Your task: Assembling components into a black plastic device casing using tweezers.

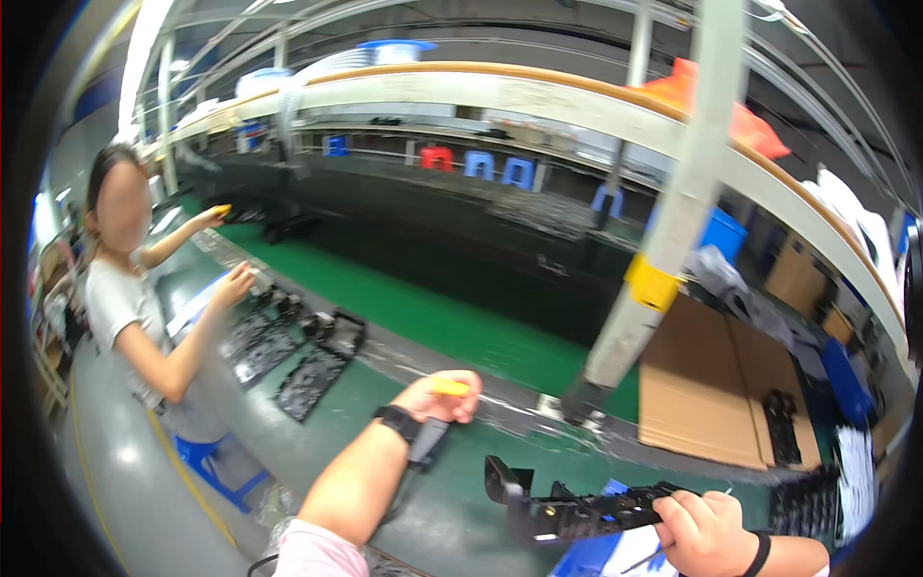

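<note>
My left hand (440,397) is closed, its fingers curled, above the near bench. A small yellow piece (449,387) shows at its fingers; whether it is worn or held I cannot tell. A dark grey, stick-like tool (430,444) sticks out below this hand, with what looks like a black cord trailing from it. My right hand (704,532) grips the right end of a long black plastic frame (596,514). The frame has an upturned bracket at its left end and is held above a blue and white sheet or bag (588,558).
Black parts (317,370) lie on the green bench (481,510) to the left. Beside them a co-worker (135,288) stands with both hands over the bench. A white post (663,231) rises at its far edge. Cardboard (716,385) and more black parts (806,505) are right.
</note>
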### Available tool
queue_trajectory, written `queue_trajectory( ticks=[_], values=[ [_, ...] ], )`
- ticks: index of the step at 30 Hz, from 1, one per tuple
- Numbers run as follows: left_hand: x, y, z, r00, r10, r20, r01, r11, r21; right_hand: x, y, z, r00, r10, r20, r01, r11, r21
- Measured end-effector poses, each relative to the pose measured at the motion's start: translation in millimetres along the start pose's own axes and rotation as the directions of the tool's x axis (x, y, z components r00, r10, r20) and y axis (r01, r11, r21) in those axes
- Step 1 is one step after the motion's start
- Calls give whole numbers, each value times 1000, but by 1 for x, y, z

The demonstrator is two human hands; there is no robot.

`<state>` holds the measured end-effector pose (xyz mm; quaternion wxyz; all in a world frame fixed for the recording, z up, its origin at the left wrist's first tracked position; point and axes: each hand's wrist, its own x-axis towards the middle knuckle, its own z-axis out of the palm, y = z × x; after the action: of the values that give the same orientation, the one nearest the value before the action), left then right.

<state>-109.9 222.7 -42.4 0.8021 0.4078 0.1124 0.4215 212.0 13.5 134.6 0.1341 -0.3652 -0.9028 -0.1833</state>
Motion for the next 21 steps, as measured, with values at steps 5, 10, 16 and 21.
queue_trajectory(
  ticks=[5, 10, 16, 21],
  values=[
    [-3, 13, 77, 992, 125, 10, -118, 909, 399, -54, 8, -2, 948, 272, 167, -302, 933, 197],
    [-29, -1, 235, 970, 130, 204, -242, 519, 820, -89, 33, 14, 826, 415, 382, -561, 532, 634],
    [-59, -81, 253, 808, 450, -380, -166, 793, 587, -77, 37, 52, 813, 437, 386, -500, 184, 846],
    [-63, -154, 278, 869, 177, -462, -180, 983, 39, -58, 22, 48, 863, 276, 424, -492, 265, 829]
  ],
)
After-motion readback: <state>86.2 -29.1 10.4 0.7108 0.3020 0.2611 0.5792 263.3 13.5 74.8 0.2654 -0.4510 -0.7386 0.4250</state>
